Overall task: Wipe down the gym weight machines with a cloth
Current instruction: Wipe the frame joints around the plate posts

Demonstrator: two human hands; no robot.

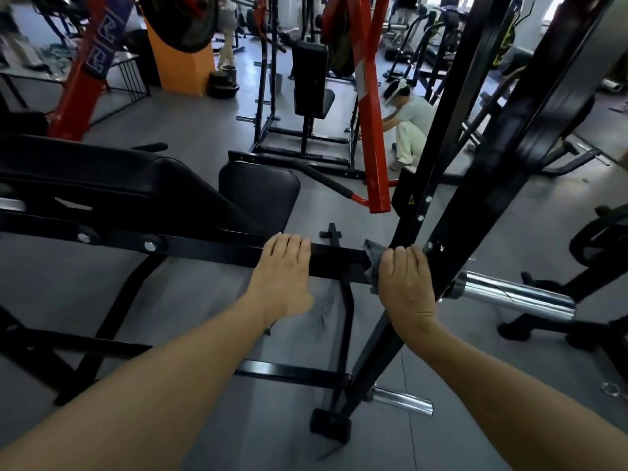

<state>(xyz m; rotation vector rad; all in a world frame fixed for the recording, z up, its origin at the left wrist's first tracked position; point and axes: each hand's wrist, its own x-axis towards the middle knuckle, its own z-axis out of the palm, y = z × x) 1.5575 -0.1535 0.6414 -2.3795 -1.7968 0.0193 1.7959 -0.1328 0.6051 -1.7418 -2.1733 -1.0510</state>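
A black horizontal frame bar [336, 261] of a weight bench machine runs across the middle. My left hand [282, 273] rests on top of the bar with its fingers curled over the far edge. My right hand [406, 283] presses a grey cloth [372, 258] against the bar where it meets the black slanted upright [452, 185]. Only the cloth's left edge shows beside my fingers. The black padded bench [112, 185] and its seat pad [260, 188] lie behind the bar to the left.
A chrome sleeve [513, 295] sticks out to the right of the upright, a smaller one [402, 401] lower down. A red machine arm [372, 130] hangs behind. A crouching person [411, 127] works at a black rack [306, 107]. Grey floor lies below.
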